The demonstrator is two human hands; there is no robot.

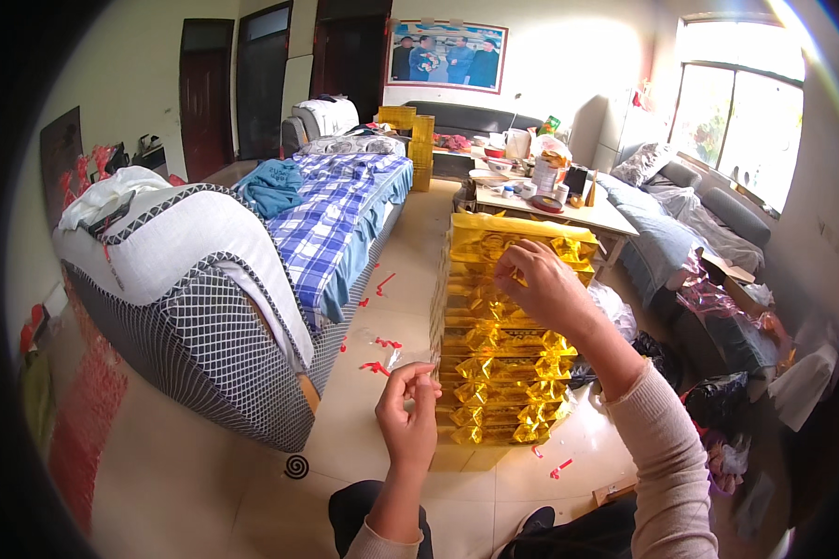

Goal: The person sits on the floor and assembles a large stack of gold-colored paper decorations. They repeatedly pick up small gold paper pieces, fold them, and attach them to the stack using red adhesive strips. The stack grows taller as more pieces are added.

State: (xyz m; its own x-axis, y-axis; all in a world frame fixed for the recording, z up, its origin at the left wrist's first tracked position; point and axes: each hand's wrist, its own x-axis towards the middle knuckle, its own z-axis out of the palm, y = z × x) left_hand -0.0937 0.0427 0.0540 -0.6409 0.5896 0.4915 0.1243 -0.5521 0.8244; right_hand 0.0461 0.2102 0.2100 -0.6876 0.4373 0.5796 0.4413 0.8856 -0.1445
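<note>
Before me stands a tall stack of gold foil paper, with rows of crinkled, folded foil pieces along its top. My right hand is over the far part of the stack, its fingers bent close to the gold sheets. Whether it pinches a foil edge is hidden by the fingers. At the stack's near left side is my left hand, raised with curled fingers and the thumb close to the index finger. Anything thin between those fingertips is too small to make out.
Left stands a bed with a checked blue cover and an upholstered end. Beyond the stack is a cluttered table. Red ribbon scraps and a black mosquito coil lie on the tiled floor. Plastic bags lie at right.
</note>
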